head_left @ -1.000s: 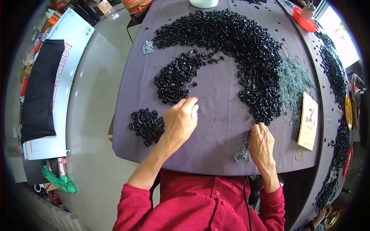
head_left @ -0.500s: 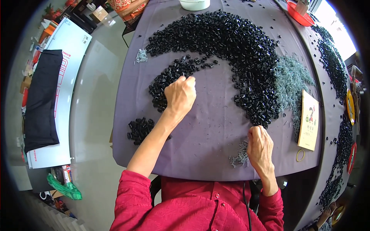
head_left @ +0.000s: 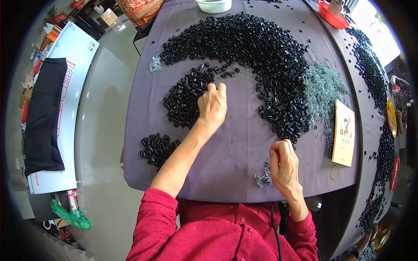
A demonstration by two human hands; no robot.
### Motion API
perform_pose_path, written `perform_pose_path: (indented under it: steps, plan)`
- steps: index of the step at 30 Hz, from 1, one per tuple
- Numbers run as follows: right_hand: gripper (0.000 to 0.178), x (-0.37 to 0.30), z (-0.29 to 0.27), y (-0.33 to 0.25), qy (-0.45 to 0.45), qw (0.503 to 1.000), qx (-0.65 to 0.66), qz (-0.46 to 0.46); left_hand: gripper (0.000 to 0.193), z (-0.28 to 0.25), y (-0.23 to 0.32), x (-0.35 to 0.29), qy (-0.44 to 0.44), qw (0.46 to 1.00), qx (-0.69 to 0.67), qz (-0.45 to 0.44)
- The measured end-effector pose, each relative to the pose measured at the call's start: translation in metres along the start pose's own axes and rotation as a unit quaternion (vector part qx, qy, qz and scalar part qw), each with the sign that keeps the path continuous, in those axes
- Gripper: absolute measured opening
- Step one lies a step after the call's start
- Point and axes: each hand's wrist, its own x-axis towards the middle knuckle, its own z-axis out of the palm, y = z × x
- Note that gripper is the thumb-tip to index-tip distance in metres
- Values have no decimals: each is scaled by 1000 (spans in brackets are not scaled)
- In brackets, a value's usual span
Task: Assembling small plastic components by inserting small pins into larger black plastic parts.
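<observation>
My left hand [head_left: 212,105] is closed, its fingertips bunched beside the right edge of a mound of small shiny black plastic pieces [head_left: 185,98]. What those fingers hold, if anything, is hidden. Thumb and fingers of my right hand [head_left: 285,167] are pinched together, and anything in them is too small to name. That hand hovers between a small heap of grey pins [head_left: 263,177] and the lower tip of a large curved heap of black pieces [head_left: 244,37]. A smaller cluster of black pieces [head_left: 156,149] lies left of my left forearm.
Right of the big heap spread many pale grey pins [head_left: 324,85]. A yellow booklet [head_left: 344,135] and a rubber band [head_left: 335,172] lie near the right edge. At the far side stand a white tub [head_left: 214,6] and a red basket [head_left: 333,16]. More black pieces [head_left: 370,65] cover the adjoining table.
My left hand has moved right, off the mound's edge. My right hand has turned slightly, with its pinching fingertips now more visible. The whole view has shifted a little.
</observation>
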Motion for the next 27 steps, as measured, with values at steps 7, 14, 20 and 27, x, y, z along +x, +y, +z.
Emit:
perform_pose_path:
  steps: [7, 14, 20, 27]
  plan:
    - [10, 3, 20, -17, -10, 996, 91, -13, 12, -13, 12, -23, -50, 998, 34, 15]
    - [10, -6, 27, -24, -50, 993, 107, -15, 11, -18, -6, -27, -57, 983, -171, -28]
    - [10, -9, 31, -26, -34, 992, 117, -16, 12, -19, -12, -41, 25, 974, -226, 19]
    - [4, -5, 36, -23, -58, 957, 249, 139, 10, -57, 20, -93, -159, 650, -713, -208]
